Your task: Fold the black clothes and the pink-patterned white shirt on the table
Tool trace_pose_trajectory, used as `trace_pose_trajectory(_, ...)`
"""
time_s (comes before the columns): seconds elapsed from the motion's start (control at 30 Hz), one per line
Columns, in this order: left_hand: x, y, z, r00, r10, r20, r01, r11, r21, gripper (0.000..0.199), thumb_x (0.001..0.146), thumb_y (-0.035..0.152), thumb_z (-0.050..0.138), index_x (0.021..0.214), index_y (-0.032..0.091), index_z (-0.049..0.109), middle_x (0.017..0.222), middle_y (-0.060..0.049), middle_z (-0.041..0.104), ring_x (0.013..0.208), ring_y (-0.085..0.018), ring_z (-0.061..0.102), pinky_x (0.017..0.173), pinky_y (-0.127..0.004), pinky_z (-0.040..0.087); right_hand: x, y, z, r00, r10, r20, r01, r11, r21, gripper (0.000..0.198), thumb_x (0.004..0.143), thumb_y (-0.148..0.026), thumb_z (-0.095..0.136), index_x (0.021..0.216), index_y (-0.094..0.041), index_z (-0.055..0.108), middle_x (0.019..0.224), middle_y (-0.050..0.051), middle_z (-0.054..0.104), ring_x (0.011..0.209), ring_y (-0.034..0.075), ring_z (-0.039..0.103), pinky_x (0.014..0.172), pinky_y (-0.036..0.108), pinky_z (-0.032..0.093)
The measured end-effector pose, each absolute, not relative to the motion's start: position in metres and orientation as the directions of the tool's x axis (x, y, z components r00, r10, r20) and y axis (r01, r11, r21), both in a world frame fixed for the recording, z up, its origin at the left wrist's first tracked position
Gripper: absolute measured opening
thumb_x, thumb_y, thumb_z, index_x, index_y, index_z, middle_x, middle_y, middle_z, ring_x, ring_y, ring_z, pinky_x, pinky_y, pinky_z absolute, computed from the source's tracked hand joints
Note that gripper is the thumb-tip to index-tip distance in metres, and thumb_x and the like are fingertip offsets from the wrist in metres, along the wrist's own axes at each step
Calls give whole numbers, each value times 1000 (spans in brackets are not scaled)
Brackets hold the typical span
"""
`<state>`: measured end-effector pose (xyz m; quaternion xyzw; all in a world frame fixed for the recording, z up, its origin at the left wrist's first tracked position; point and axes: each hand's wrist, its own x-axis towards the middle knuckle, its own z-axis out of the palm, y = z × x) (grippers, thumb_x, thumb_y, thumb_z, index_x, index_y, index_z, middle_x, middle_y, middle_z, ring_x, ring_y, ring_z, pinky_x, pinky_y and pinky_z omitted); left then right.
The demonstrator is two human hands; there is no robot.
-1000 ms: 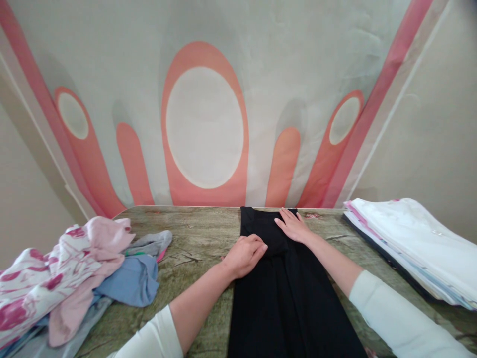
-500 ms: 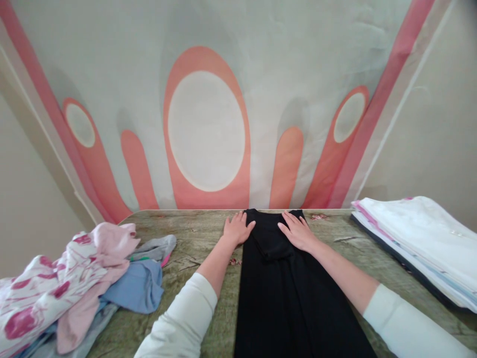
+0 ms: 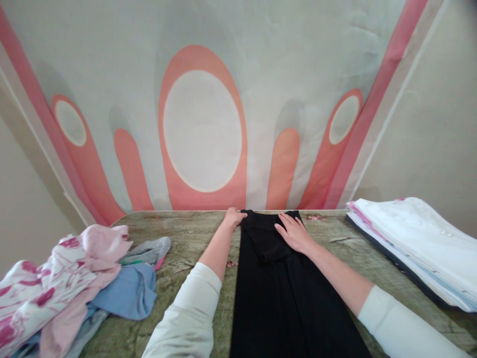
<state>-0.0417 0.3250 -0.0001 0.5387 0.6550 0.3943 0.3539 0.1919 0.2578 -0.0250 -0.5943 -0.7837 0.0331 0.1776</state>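
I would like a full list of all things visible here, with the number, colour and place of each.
Table: one, brown-grey wood pattern, under the clothes.
Black garment: one, black, centre of the table, far part folded over.
Loose clothes heap: one, white-and-magenta print, pink, blue, grey; left; pieces uncertain.
Folded clothes stack: one, white on top, mixed edges; right; layers uncertain.
Backdrop: one, grey with coral shapes and pink borders, behind the table.
Sleeves: two, whitish, on the forearms.
Left hand: one, bare, at the garment's far left corner.
Right hand: one, bare, flat on the garment's far right part.
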Motion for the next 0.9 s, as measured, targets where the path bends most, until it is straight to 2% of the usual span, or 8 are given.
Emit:
trace_pose_trajectory(0.1,-42,334,-2,-119,993,-24,362,66,930,50,70,11,69,116,5,51,89,-13,67,78,-19,65,69,-28,51,192,258,-25,-231,941,249,918,295,-265,63,91,-55,17,138,-16,34,145,8,29,133,20,24,110,41,13)
trace_pose_trajectory(0.23,-42,341,-8,-101,991,88,335,-49,941,53,74,6,63,124,15,46,92,-6,66,76,-13,64,71,-25,51,192,260,-27,-222,941,255,918,290,-270,63,90,-55,18,137,-15,36,144,9,31,133,20,25,109,42,13)
trace_pose_trajectory(0.43,-46,340,-17,-177,958,226,415,-136,900,29,76,5,58,104,13,59,96,-8,65,95,-17,60,91,-31,42,193,262,-29,-217,942,257,920,286,-270,63,90,-55,18,137,-16,36,144,8,31,132,20,26,109,42,14)
trace_pose_trajectory(0.57,-48,336,-19,-185,953,239,429,-140,892,22,80,10,56,101,15,60,103,-9,63,102,-17,57,95,-29,39,193,262,-28,-226,947,228,923,283,-262,63,90,-55,17,136,-17,38,145,7,30,133,20,25,109,42,15)
trace_pose_trajectory(0.63,-49,334,-20,-189,961,201,416,-107,903,24,83,15,56,107,14,57,102,-10,64,98,-18,59,90,-30,42,194,262,-28,-229,950,212,924,281,-261,63,90,-55,16,136,-17,38,145,7,30,133,20,25,109,42,15)
trace_pose_trajectory(0.73,-49,330,-22,-168,979,113,378,-42,925,38,83,20,57,119,11,49,91,-10,67,83,-17,64,75,-28,49,194,262,-27,-230,952,203,924,279,-261,63,91,-56,15,136,-17,38,145,7,29,133,20,24,109,42,15)
trace_pose_trajectory(0.8,-49,326,-23,-127,989,75,361,-24,932,50,80,17,61,125,9,42,84,-8,68,73,-15,65,67,-26,51,194,262,-27,-231,952,201,924,280,-260,64,91,-56,14,136,-17,38,145,7,29,134,20,23,109,42,15)
trace_pose_trajectory(0.9,-48,321,-24,-84,993,81,370,-45,928,66,74,7,65,132,11,33,81,-6,68,69,-13,65,66,-24,51,193,261,-27,-238,951,197,922,285,-260,65,90,-56,13,137,-18,37,146,6,27,134,19,22,109,41,14)
